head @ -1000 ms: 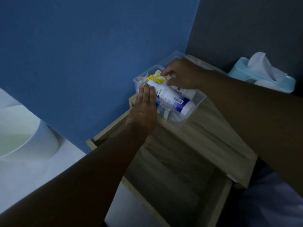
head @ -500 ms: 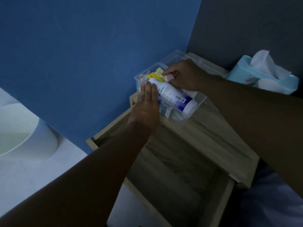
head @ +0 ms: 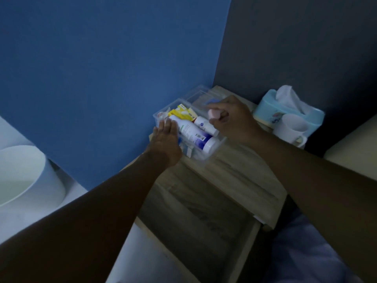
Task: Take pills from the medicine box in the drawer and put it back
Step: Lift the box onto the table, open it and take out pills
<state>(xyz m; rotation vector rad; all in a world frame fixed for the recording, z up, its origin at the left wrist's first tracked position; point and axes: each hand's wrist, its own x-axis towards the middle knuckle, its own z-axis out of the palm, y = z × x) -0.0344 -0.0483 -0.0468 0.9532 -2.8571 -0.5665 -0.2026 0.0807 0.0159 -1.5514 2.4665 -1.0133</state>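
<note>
A clear plastic medicine box (head: 212,153) stands on the wooden nightstand top (head: 240,176), against the blue wall. Inside lie a large white and blue bottle (head: 193,135), a smaller white bottle (head: 205,124) and a yellow packet (head: 181,113). My left hand (head: 165,141) lies flat against the box's left side, fingers straight and touching the large bottle's top. My right hand (head: 232,121) hovers over the box's right part, pinching a small pink pill container (head: 213,114). The empty drawer (head: 195,217) below stands pulled out.
A light blue tissue box (head: 287,111) and a white mug (head: 291,127) sit at the nightstand's back right. The box's clear lid (head: 201,94) lies behind it. A white round basin (head: 22,176) is at the left. Bedding (head: 306,252) lies lower right.
My right hand has lifted out of the box and moved right, bringing up the small pink container. The left hand has stayed against the box.
</note>
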